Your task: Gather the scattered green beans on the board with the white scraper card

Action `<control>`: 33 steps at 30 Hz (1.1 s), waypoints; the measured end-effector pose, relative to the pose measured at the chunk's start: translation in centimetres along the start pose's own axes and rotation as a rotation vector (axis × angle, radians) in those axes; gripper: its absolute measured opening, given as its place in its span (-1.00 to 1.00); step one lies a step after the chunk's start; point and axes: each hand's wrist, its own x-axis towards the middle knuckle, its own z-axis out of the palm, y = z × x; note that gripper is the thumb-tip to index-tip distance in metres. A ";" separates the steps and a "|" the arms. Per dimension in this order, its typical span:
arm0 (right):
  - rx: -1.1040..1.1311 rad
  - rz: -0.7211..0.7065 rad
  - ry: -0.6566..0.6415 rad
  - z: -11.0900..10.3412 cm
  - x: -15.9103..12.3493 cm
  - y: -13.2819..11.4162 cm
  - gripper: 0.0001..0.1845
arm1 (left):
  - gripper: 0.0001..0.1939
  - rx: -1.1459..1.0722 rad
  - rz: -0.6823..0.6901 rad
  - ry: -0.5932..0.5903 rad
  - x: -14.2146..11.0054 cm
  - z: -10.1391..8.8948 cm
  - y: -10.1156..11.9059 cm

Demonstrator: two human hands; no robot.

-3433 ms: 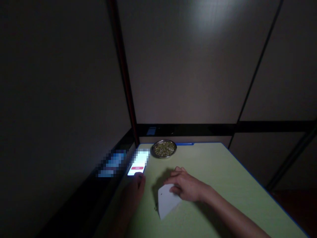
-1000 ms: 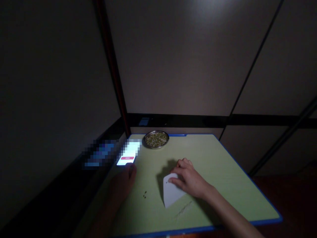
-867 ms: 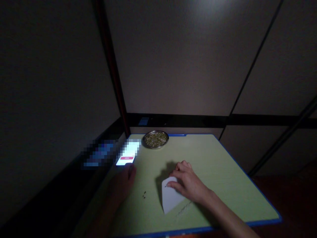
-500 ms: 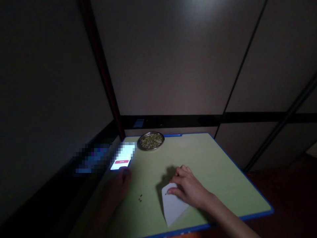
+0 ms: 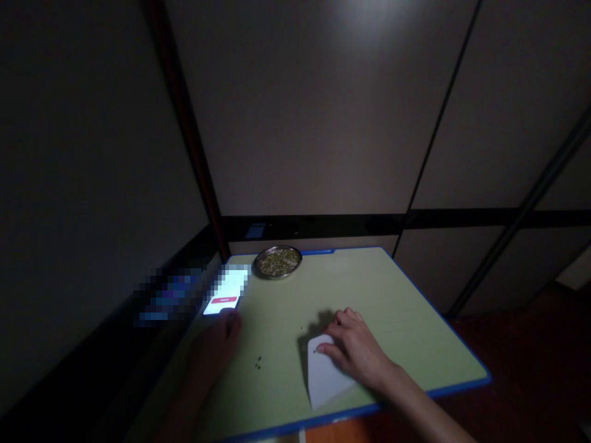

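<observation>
My right hand (image 5: 355,347) is closed on a white piece of paper (image 5: 325,378), with the thumb on its near face and the fingers behind its upper edge. The paper stands tilted above the table. A tiny dark speck shows beside the thumb. My left hand (image 5: 215,344) lies in deep shadow at the lower end of a lit phone (image 5: 227,292); its fingers are too dark to make out. Several small dark bits, like seeds (image 5: 258,363), lie on the table between my hands. Another speck (image 5: 301,327) is close to the paper.
A round metal plate (image 5: 277,277) with small green and pale seeds or grains stands at the back left of the pale green table (image 5: 369,277). The table has a blue rim. Dark panels rise behind it, and a glossy dark strip reflects the phone. Something orange (image 5: 337,432) shows below the front edge.
The view has shifted slightly, and the paper in my right hand stands a little more upright. My left hand stays by the phone.
</observation>
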 end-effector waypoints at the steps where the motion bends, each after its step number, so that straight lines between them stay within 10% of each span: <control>1: -0.002 0.009 0.010 0.1 -0.2 0.0 -0.55 | -0.68 0.000 0.002 0.005 0.0 0.0 0.0; 33: -0.002 0.102 0.068 1.2 -2.0 0.6 -0.58 | -0.62 0.071 -0.002 -0.019 0.5 0.5 -0.4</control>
